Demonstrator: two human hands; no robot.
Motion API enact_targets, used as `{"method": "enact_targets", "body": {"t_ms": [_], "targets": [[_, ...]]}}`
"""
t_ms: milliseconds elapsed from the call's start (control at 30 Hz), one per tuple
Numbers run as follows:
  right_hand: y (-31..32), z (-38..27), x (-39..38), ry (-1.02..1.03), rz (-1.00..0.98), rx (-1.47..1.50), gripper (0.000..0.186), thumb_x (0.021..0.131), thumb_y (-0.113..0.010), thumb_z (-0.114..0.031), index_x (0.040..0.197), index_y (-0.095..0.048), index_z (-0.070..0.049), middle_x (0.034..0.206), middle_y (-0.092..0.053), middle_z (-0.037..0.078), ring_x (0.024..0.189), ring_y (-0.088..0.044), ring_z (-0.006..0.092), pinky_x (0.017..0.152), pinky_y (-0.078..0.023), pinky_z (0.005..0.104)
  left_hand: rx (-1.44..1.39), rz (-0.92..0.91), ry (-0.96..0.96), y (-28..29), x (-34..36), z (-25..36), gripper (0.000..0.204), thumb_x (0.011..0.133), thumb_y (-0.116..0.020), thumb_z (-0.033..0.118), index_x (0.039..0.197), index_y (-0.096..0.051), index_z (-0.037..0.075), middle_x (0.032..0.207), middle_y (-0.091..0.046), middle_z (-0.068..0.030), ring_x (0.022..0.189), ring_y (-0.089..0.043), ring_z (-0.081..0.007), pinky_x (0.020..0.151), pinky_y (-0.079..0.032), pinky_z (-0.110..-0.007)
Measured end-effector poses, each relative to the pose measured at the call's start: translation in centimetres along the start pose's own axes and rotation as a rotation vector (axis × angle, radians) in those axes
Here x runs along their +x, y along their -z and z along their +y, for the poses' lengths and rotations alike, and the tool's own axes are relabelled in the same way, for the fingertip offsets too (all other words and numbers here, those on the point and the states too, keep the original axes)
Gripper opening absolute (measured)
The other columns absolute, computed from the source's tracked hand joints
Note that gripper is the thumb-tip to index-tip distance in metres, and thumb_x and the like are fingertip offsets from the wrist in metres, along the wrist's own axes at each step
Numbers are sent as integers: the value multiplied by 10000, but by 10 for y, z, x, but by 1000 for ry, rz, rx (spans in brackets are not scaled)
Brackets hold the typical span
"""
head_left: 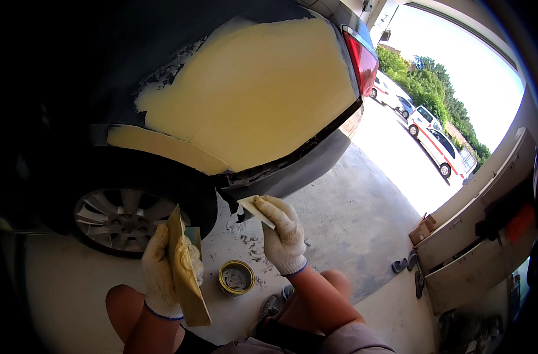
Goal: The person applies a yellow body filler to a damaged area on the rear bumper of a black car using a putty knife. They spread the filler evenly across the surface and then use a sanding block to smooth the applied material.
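Both hands wear stained white knit gloves. My left hand (163, 268) grips a beige board (193, 301) smeared with cream filler, held upright on edge, with a green piece (193, 235) behind it. My right hand (284, 236) pinches a thin pale spreader (249, 207) a little below the car's rear panel (251, 88), which is coated in smooth yellow filler with ragged upper edges over dark, patchy paint. Below the panel is the rear wheel (124, 221) in its arch. An open tin (236, 277) sits on the floor between my hands.
The dark bumper (298, 168) curves below the red taillight (360, 65). Grey debris dots the concrete floor (357, 236). Low cabinets (466, 265) line the right wall, with shoes (400, 265) and a cardboard box (422, 230) beside them. Parked white cars (434, 147) stand outside the doorway.
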State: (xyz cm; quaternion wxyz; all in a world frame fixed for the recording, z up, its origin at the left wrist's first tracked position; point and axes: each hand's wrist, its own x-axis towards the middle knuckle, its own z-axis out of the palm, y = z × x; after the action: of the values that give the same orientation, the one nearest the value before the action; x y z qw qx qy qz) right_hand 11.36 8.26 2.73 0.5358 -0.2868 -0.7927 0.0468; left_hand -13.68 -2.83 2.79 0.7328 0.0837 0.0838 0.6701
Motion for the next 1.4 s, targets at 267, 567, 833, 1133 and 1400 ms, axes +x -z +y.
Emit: {"method": "enact_targets", "body": {"t_ms": [267,567,833,1133,1400], "targets": [[71,147,162,-432,638,135,380,1043,-584,-52,1387,-718,35,1262,-798,115,1116,-744,190,1001,-562,311,97,371,-51,-8,9,10,418,1128,-521,511,988,-700,160,639,-630,-16,458,-600,-147,383,-498,-282],[120,208,248,-286,648,3,409,1070,-570,-35,1440,-736,-87,1371,-732,128,1234,-711,250,1126,-522,361,120,376,5,-6,9,8,387,1110,-562,494,1034,-707,144,681,-664,-39,471,-619,-175,409,-527,-309],[-3,123,160,-456,679,99,435,999,-647,-76,1425,-729,-51,1339,-674,127,1253,-691,275,1115,-525,367,171,359,69,7,5,9,454,1109,-535,577,1009,-753,192,688,-712,-61,453,-632,-203,390,-519,-321],[-150,-45,70,-491,507,-78,626,880,-648,94,1468,-689,-116,1403,-605,184,1364,-548,397,1198,-430,483,85,309,32,4,-8,9,425,1151,-506,490,1153,-744,138,769,-739,-64,545,-675,-204,454,-560,-341],[-126,-73,35,-146,279,4,572,913,-611,156,1431,-697,-71,1375,-669,184,1297,-623,399,1143,-484,466,11,-52,-48,14,-15,25,350,1150,-535,382,1204,-679,67,895,-745,-86,726,-759,-209,641,-653,-333]]}}
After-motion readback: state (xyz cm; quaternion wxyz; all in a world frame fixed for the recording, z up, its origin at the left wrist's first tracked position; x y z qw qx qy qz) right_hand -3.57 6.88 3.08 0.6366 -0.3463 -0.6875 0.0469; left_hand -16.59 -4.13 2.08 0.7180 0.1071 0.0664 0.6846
